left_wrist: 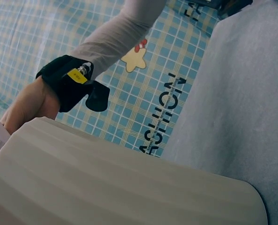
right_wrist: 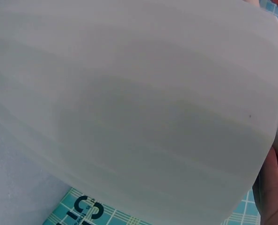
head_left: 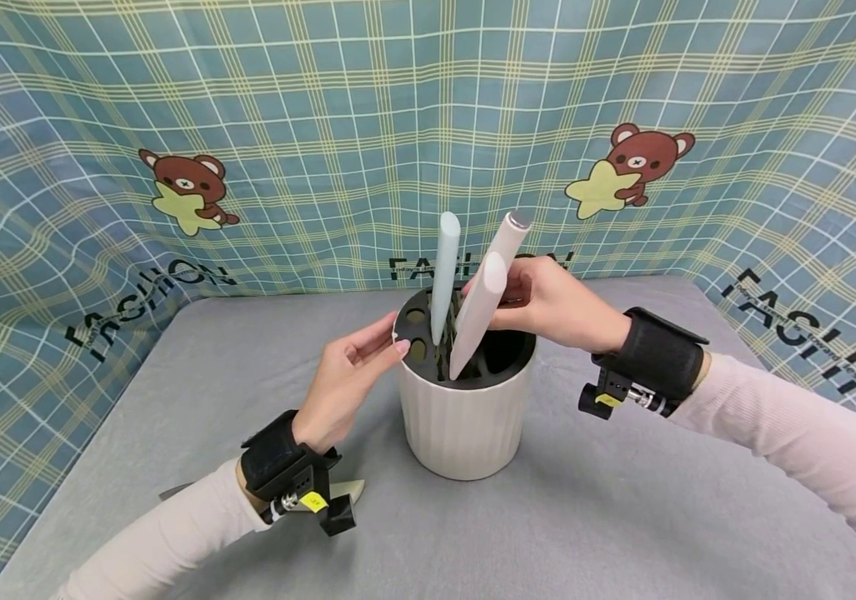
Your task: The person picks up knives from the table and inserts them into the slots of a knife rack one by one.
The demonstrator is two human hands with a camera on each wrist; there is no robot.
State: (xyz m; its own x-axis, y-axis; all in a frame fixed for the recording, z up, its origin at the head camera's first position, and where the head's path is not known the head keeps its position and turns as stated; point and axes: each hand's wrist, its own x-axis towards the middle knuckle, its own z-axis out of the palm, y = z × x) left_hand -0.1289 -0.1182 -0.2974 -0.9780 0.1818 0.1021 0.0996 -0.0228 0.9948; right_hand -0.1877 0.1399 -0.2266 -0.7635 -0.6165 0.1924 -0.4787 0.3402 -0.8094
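A white ribbed knife holder (head_left: 465,433) with a black slotted top (head_left: 416,367) stands upright on the grey cloth. My left hand (head_left: 345,375) pinches its left rim, the thumb on the black top. A pale blue knife handle (head_left: 446,258) sticks up from the slots. In front of it, a pale pink knife handle (head_left: 482,308) leans to the right. Behind that, my right hand (head_left: 555,304) grips a pinkish handle with a grey end (head_left: 510,237) over the holder; its lower part is hidden. The holder's wall fills most of the right wrist view.
A knife with a cream handle (head_left: 348,490) lies on the grey cloth (head_left: 623,517), partly hidden under my left wrist. Round holes and a larger dark opening (head_left: 504,350) show in the holder's top. A checked curtain (head_left: 337,167) with bears hangs behind and at both sides.
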